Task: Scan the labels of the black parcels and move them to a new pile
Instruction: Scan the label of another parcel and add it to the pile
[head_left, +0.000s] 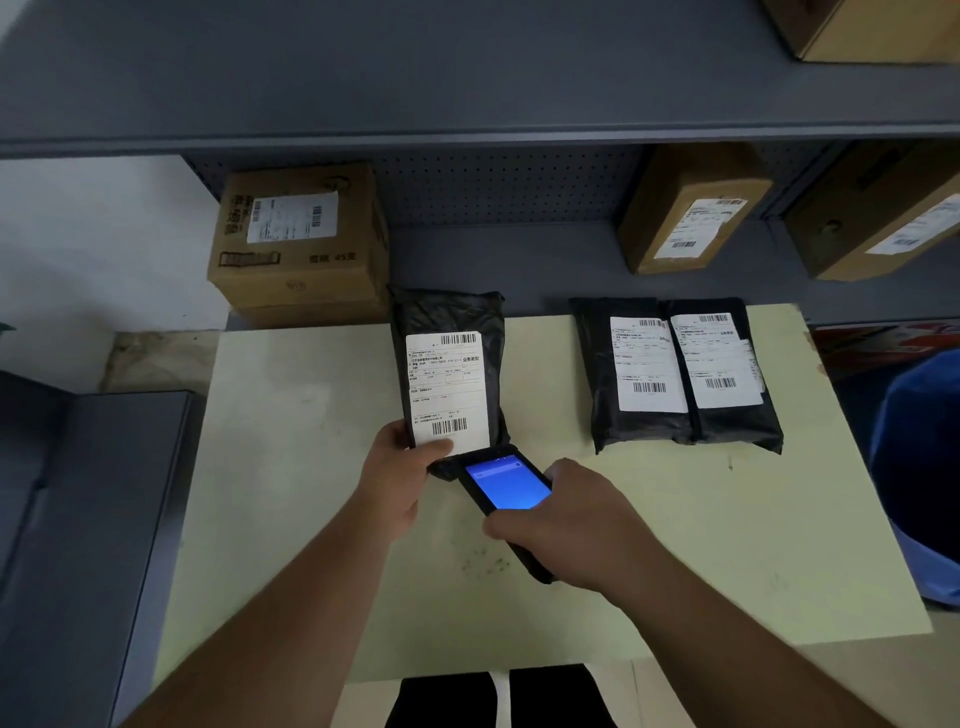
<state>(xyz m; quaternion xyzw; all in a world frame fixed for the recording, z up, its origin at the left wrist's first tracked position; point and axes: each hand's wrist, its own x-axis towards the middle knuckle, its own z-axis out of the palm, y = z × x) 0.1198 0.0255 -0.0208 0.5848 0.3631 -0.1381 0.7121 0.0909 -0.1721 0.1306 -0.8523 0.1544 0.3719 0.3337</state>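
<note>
Left hand (397, 480) pinching a black parcel (449, 374) upright above the tabletop (291, 467), label (448, 392) facing up for reading; right hand (566, 525) wrapped around a scanner (506, 491) just below the parcel.

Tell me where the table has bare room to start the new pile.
Bare: the table's left side, beside the held parcel; also the near right, past the right hand. Crowded: the far right, where two black parcels lie side by side.
</note>
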